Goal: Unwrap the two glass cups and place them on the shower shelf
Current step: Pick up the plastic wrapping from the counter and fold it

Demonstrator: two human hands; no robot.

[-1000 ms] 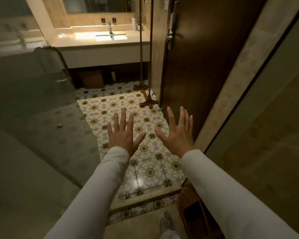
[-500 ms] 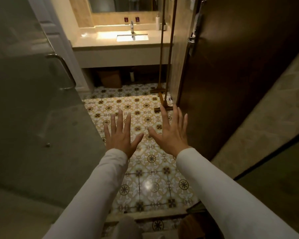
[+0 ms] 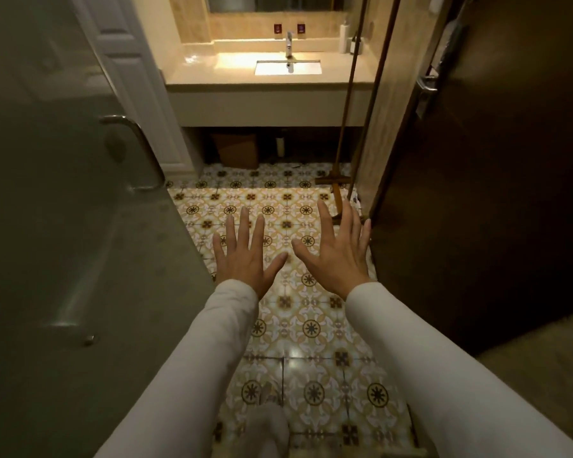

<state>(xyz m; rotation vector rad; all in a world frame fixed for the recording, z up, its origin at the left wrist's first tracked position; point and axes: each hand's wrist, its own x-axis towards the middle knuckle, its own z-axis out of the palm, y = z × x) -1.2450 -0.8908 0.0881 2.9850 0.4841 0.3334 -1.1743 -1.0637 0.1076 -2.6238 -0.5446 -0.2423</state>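
Note:
My left hand (image 3: 245, 256) and my right hand (image 3: 336, 254) are stretched out in front of me, palms down, fingers straight and spread, over the patterned floor tiles (image 3: 298, 325). Neither hand holds or touches anything. White sleeves cover both arms. No glass cups and no shower shelf show in the head view.
A glass shower door (image 3: 63, 242) with a metal handle (image 3: 136, 153) fills the left. A dark wooden door (image 3: 493, 176) stands open on the right. Ahead is a lit vanity counter (image 3: 272, 81) with a sink (image 3: 288, 67) and tap; a brown bin (image 3: 237, 153) sits under it. Two long-handled tools (image 3: 348, 110) lean by the door.
I have moved forward into the bathroom; the vanity and glass door are closer and more centred. Both hands stay spread and empty in front of me.

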